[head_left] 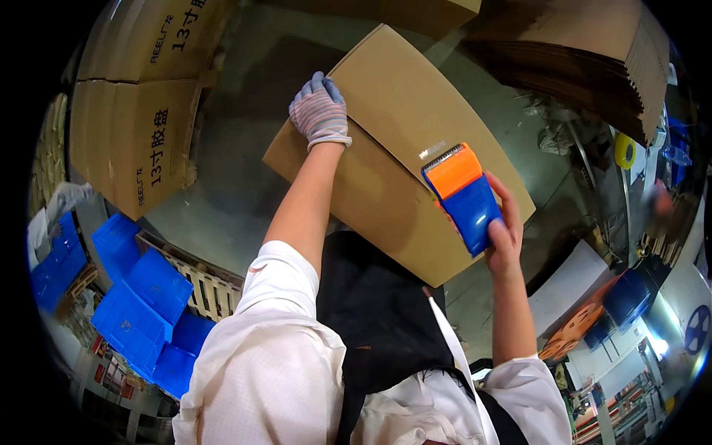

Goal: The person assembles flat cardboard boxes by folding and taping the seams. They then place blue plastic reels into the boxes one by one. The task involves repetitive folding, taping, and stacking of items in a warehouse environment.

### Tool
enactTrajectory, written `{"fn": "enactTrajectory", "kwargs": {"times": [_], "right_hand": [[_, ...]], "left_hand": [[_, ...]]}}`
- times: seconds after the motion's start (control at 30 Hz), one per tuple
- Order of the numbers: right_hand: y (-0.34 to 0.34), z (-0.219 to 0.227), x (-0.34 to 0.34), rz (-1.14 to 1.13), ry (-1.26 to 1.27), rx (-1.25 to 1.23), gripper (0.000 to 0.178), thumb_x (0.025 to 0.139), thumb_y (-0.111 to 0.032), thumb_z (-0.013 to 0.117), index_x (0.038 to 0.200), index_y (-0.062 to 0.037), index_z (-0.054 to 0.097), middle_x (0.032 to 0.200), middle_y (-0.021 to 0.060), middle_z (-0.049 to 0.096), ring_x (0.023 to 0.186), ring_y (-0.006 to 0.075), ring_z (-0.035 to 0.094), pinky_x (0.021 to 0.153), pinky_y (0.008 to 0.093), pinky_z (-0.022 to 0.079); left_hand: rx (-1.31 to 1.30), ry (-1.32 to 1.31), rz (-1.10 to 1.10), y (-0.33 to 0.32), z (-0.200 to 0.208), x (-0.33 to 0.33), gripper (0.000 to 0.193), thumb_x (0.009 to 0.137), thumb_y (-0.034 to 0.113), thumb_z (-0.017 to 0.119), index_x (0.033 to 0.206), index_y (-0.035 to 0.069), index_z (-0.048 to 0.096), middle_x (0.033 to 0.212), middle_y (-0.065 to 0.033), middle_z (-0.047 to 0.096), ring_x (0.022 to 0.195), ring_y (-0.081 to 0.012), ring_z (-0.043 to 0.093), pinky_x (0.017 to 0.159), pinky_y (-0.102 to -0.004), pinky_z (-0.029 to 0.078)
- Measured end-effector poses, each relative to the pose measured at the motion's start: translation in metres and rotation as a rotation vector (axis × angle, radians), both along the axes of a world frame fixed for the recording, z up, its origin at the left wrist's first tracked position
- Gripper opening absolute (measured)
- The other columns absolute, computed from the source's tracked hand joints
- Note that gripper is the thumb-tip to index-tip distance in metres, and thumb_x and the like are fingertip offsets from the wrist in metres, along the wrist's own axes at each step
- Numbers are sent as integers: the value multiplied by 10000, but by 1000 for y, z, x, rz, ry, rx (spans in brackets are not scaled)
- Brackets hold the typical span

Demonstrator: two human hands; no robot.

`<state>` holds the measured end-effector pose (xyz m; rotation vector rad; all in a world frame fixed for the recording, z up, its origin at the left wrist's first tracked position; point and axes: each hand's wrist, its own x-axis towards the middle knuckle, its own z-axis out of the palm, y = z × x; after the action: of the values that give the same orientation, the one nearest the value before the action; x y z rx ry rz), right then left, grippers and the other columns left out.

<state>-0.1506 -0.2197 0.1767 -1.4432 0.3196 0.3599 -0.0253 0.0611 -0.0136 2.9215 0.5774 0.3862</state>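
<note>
The four-cornered brown cardboard box [408, 111] lies between the boxy blue plastic bins [130, 323], left, and the stack of flat brown cardboard sheets [571, 63], right

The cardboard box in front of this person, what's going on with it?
A person has both hands at work around the cardboard box. The left hand, in a striped glove, is at the box's far left edge, by the end of the seam between the top flaps. The bare right hand grips a blue and orange tape dispenser over the box's right part. A small shiny patch shows by its toothed edge; whether it's tape, I can't tell.
</note>
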Motion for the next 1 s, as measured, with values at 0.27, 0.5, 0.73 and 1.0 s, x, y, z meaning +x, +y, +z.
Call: {"fn": "enactTrajectory", "kwargs": {"times": [0.27, 0.5, 0.73, 1.0], "right_hand": [[43, -117, 7, 81, -217, -524, 295, 919, -272, 557, 774, -15, 574, 571, 73, 452, 527, 145, 457, 515, 288, 386], [40, -123, 8, 138, -259, -501, 323, 924, -285, 549, 743, -18, 549, 559, 59, 412, 515, 139, 417, 489, 297, 347], [52, -103, 28, 312, -180, -577, 400, 820, -400, 694, 819, -10, 600, 597, 95, 513, 543, 175, 511, 541, 304, 433], [90, -83, 64, 460, 25, -715, 441, 714, -431, 779, 842, -38, 626, 682, 123, 630, 613, 244, 625, 600, 342, 500]], "left_hand": [[-102, -90, -101, -1, -4, -11, 343, 902, 238, 557, 1220, 108, 564, 1110, -94, 663, 1049, -290, 607, 1042, -447, 380], [-1413, 140, -119, -15, 30, -70, 298, 896, 258, 615, 1098, 43, 659, 1020, -92, 677, 906, -218, 628, 869, -370, 484], [-1565, 667, 47, 6, 63, -33, 178, 886, 194, 678, 905, 20, 714, 761, -25, 668, 641, -102, 584, 607, -253, 477], [-910, 372, -43, 121, -23, 59, 202, 851, 235, 712, 830, 34, 721, 652, -6, 639, 571, -91, 532, 582, -263, 444]]}}
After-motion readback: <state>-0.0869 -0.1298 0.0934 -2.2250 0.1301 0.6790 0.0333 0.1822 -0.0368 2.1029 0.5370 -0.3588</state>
